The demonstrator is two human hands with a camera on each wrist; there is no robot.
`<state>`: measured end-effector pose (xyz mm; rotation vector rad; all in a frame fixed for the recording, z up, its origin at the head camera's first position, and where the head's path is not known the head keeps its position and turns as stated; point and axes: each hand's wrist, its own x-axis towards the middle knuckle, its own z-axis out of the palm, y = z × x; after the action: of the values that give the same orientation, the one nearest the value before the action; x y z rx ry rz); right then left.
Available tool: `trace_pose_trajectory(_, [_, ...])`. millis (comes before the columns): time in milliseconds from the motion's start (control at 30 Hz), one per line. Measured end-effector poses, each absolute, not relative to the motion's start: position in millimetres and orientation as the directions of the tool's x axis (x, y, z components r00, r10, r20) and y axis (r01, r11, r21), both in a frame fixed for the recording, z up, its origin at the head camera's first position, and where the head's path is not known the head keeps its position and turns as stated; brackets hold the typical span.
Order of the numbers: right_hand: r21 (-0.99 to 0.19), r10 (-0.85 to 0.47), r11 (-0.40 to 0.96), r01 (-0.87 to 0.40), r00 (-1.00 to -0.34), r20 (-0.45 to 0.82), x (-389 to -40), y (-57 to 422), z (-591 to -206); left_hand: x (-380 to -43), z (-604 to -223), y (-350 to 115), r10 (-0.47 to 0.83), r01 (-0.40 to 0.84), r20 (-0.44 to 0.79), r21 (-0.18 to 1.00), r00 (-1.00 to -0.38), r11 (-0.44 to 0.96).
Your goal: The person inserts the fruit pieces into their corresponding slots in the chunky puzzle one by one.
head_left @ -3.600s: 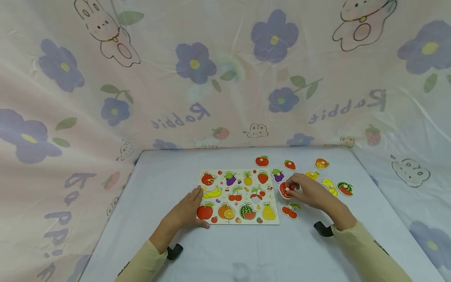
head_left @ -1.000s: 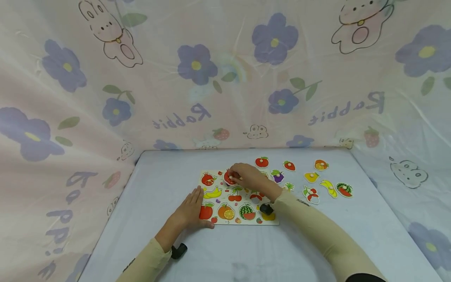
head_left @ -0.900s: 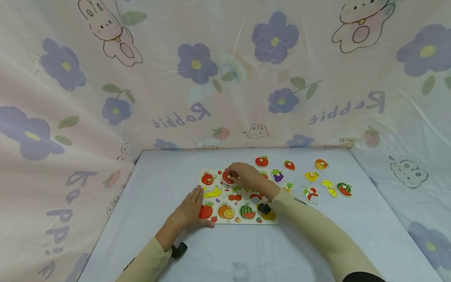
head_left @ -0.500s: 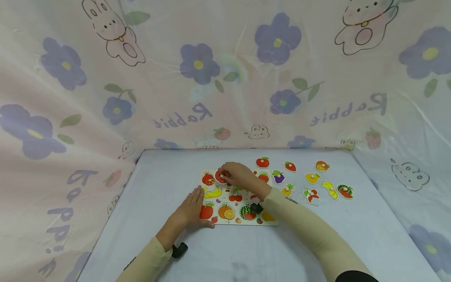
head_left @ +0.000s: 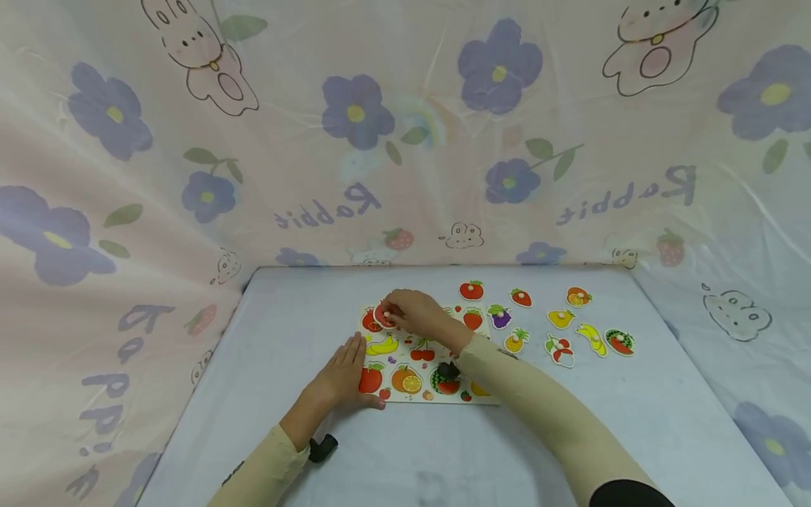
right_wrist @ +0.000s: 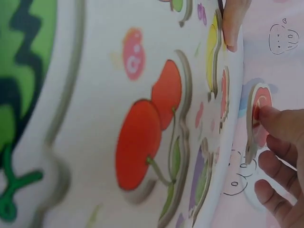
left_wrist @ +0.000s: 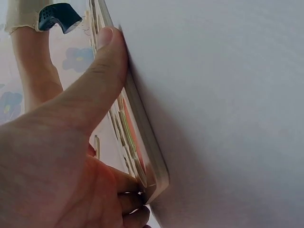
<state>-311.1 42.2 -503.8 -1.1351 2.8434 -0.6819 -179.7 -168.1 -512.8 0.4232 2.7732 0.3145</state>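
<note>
Red card-like pomegranate piece (right_wrist: 264, 99) is in the right hand (head_left: 415, 312), over the upper-left part of the fruit board (head_left: 443, 401); the right wrist view shows it raised, apart from the surface. Thumb and fingers pinch it, apparently by the pale knob (head_left: 388, 315), probably because so flat a shape offers little else to hold. In the head view it partly overlaps the printed pomegranate (head_left: 368, 322). Left hand (head_left: 338, 377) grips nothing: fingers look straight along the board's left side, thumb against the near edge, presumably to steady the board. Loose pieces lie mostly to the right, likely for the right hand's reach: grapes (head_left: 499, 316) and pineapple (head_left: 516, 340) just beside the edge; tomato (head_left: 472, 290) and strawberry (head_left: 521, 298) farther back; white-and-red piece (head_left: 560, 350), pear (head_left: 560, 319) and bananas (head_left: 592, 339) farther right; orange (head_left: 579, 296) and watermelon (head_left: 619, 342) near these. Most have gaps between them, which likely makes each easier to take singly. White-covered table (head_left: 412, 451) bears everything; patterned cloth (head_left: 266, 141) stands behind and at both sides, perhaps as a screen.
</note>
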Motion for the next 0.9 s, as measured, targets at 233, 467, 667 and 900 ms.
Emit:
trace_pose_trajectory(233, [-0.383,-0.661,0.656,-0.65,-0.74,0.125,-312.3,30.7,-505.6,-180.3,-512.3,-168.3,0.335,0.258,-0.273,0.283,-0.902,0.924])
trace_pose_trajectory(467, [-0.359,-0.676,0.644,-0.675,-0.722,0.146,-314.3,20.9,-509.5,-180.6,-513.8,-169.5,0.337,0.264,-0.264,0.275,-0.904,0.924])
trace_pose_trajectory(667, [-0.356,-0.675,0.653,-0.669,-0.727,0.128,-313.3,14.7,-510.0,-181.1,-515.5,-170.0,0.34,0.266,-0.256,0.283,-0.905,0.921])
trace_pose_trajectory(900, [-0.349,-0.666,0.671,-0.654,-0.738,0.103,-313.2,8.5,-510.8,-180.0,-514.2,-169.7,0.338,0.263,-0.262,0.282,-0.904,0.923])
